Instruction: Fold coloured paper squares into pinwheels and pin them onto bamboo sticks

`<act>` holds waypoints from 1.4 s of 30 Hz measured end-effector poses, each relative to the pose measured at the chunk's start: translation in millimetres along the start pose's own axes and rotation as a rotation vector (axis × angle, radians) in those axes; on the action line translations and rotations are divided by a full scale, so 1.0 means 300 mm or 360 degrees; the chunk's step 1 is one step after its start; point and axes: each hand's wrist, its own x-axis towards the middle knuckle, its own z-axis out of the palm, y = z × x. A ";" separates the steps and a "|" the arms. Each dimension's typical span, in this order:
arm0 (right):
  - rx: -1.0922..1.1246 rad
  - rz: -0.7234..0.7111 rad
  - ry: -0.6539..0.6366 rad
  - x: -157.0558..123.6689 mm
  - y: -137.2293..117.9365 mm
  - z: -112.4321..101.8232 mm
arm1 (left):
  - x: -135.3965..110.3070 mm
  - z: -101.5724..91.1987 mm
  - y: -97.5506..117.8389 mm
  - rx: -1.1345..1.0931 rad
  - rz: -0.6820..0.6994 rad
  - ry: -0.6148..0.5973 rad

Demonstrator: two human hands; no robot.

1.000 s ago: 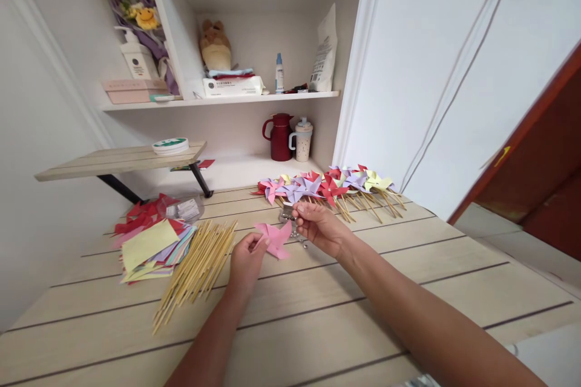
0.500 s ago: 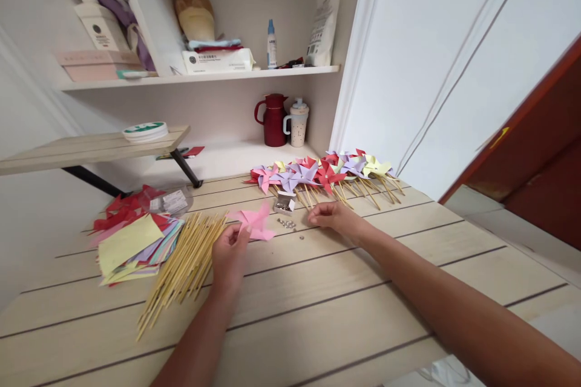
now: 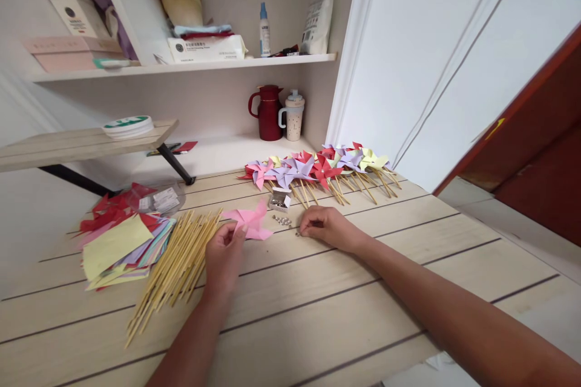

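A pink paper pinwheel [image 3: 252,221] is pinched at its left blade by my left hand [image 3: 226,251], just above the table. My right hand [image 3: 327,227] rests low on the tabletop, its fingertips closed together at a small metal piece [image 3: 298,233]. Left of those fingertips lies a little heap of similar silver pieces [image 3: 282,221]. Behind the heap stands a small open box [image 3: 279,199] with metal bits inside. Too little of the piece at my right fingertips shows to tell its exact kind.
Finished pinwheels [image 3: 318,168] on sticks lie at the back right. Loose bamboo sticks [image 3: 175,266] spread left of my left hand, beside stacked coloured paper [image 3: 115,245] and red paper shapes [image 3: 113,208]. A red jug [image 3: 270,113] and a cup [image 3: 295,116] stand behind.
My right hand has come down and left onto the small metal piece, which lay apart from it before. My left hand keeps hold of the pink pinwheel. The view has shifted slightly.
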 end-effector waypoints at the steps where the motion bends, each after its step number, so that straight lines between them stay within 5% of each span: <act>1: 0.0014 -0.0002 -0.0001 -0.001 0.001 0.001 | 0.000 0.000 0.000 0.0002 0.0000 -0.0003; 15: -0.0193 0.0047 0.0050 0.029 -0.004 0.028 | 0.008 0.001 -0.012 0.0025 -0.0001 -0.0050; 23: -0.0581 0.0233 0.0304 0.041 -0.018 0.093 | 0.008 -0.001 -0.014 0.0061 0.0020 -0.0091; 42: -0.0446 0.0232 0.0342 0.045 -0.008 0.112 | 0.010 -0.004 -0.023 0.0089 0.0049 -0.0135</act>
